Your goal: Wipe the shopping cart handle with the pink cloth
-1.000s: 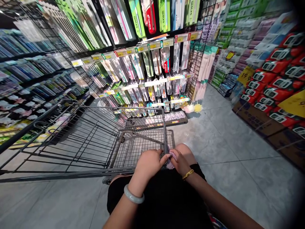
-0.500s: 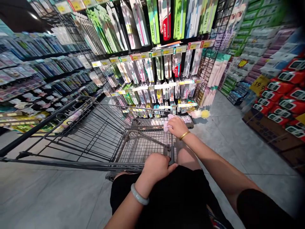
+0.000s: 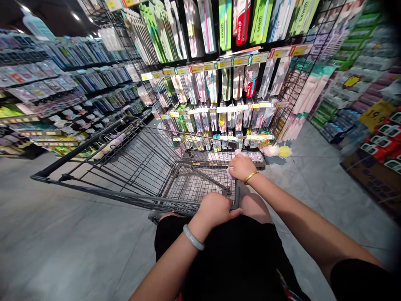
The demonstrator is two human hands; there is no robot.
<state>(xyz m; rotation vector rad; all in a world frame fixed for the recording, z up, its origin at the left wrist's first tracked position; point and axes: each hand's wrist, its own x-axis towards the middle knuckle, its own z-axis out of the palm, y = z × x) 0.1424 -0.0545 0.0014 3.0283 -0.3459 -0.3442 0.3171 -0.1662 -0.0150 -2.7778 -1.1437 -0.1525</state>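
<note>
A grey wire shopping cart stands in front of me, its basket bare. My left hand, with a pale bangle on the wrist, is closed round the cart's near rim. My right hand, with a gold bracelet, reaches over the cart's right side and is closed on a small pink cloth pressed against the wire edge. My knee shows just below it.
A wire rack of hanging toothbrush packs with yellow price tags faces me. Shelves of packaged goods run along the left. Stacked red packs and a yellow price sign stand at the right. Two fluffy pink and yellow items lie on the grey tiled floor.
My right hand left the near rim, where it met the left hand, and carried the pink cloth forward along the cart's right edge. The view has tilted upward and shifted.
</note>
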